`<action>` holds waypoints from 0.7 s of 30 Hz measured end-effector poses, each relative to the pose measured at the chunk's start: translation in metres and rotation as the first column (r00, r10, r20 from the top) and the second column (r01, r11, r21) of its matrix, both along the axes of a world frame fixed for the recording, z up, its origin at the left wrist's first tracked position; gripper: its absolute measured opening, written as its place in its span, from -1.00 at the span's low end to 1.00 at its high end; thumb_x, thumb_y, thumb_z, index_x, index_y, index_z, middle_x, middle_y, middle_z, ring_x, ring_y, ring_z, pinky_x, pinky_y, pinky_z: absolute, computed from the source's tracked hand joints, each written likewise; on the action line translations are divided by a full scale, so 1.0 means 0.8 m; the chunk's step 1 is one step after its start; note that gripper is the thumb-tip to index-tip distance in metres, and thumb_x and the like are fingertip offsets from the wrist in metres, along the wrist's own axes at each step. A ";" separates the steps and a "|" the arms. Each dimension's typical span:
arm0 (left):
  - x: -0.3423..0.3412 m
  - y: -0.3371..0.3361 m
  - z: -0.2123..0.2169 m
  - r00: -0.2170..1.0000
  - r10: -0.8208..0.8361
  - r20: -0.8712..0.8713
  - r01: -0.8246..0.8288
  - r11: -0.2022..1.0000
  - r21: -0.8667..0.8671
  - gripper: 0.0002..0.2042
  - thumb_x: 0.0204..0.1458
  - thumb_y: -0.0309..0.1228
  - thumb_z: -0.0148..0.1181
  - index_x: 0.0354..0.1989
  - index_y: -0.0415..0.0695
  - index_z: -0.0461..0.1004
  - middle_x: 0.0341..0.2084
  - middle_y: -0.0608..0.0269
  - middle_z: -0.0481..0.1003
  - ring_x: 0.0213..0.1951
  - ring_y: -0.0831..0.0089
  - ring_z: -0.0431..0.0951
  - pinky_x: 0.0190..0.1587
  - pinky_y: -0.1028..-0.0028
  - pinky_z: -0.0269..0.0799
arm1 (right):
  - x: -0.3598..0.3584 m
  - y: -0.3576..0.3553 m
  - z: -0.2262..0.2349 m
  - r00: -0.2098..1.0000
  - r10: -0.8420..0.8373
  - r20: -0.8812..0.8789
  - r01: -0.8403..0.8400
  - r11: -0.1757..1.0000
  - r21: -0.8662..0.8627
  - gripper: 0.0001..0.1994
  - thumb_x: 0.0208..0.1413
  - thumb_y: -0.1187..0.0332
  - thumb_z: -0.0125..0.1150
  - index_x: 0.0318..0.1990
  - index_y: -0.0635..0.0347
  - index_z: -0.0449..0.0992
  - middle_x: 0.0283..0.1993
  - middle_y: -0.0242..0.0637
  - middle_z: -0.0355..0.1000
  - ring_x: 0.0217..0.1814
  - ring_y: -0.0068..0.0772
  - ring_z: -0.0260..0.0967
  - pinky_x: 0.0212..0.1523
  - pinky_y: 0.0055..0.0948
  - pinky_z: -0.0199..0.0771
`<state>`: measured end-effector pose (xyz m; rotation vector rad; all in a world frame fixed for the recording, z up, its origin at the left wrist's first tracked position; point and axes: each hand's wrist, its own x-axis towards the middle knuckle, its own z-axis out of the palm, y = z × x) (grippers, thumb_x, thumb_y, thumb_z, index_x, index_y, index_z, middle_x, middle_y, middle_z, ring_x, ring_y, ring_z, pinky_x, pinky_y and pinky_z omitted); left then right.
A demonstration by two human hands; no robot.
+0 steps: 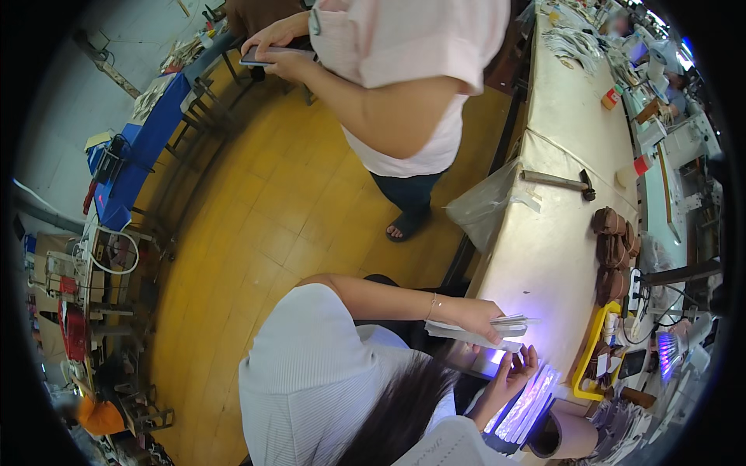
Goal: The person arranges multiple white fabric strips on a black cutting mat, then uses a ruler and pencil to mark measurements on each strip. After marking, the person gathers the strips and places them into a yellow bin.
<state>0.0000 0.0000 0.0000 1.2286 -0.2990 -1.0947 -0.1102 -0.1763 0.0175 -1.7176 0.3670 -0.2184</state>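
My left hand, with a thin bracelet at the wrist, reaches over the table's near edge. It grips a stack of thin white strips, whose ends fan out past the fingers. Just below it is my right hand, its fingers partly bent and apart near a pale, brightly lit piece under the stack. I see nothing clearly held in it. Beside that hand, a row of glossy strips shines under violet light. My white ribbed sleeve and some dark hair fill the lower middle.
A hammer and bundled brown pieces lie along the long pale table. Nearer are a yellow tray, a lit lamp and a thick tube. A standing person holds a phone. Left stands a blue-covered table.
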 end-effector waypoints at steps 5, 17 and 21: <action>-0.003 -0.002 0.004 0.999 -0.035 0.024 0.035 0.999 -0.005 -0.56 0.13 -0.28 0.34 0.03 -0.39 0.42 -0.30 0.06 0.59 -0.46 0.41 0.65 -0.38 0.42 0.58 | -0.014 0.003 -0.005 0.999 -0.043 0.033 0.041 0.997 0.067 -0.47 0.25 0.38 0.28 0.32 0.18 0.24 0.19 -0.14 0.33 0.09 -0.37 0.35 0.11 -0.42 0.39; -0.002 -0.043 0.037 0.973 -0.206 0.105 0.208 0.978 -0.005 -0.63 0.21 -0.28 0.28 0.03 -0.32 0.44 -0.31 0.18 0.57 -0.42 0.48 0.64 -0.34 0.47 0.63 | -0.048 -0.016 0.017 0.978 -0.200 -0.059 0.208 0.955 0.212 -0.82 0.28 0.40 0.24 -0.08 0.36 0.52 -0.16 -0.27 0.50 -0.18 -0.51 0.47 -0.13 -0.51 0.57; -0.015 -0.064 0.066 0.972 -0.230 -0.046 0.233 0.970 0.062 -0.69 0.17 -0.29 0.34 -0.05 -0.23 0.49 -0.38 0.19 0.59 -0.45 0.47 0.66 -0.44 0.48 0.61 | -0.072 -0.021 0.040 0.973 -0.231 -0.012 0.218 0.900 0.378 -0.77 0.29 0.37 0.25 0.00 0.32 0.51 -0.15 -0.33 0.51 -0.18 -0.54 0.48 -0.09 -0.51 0.54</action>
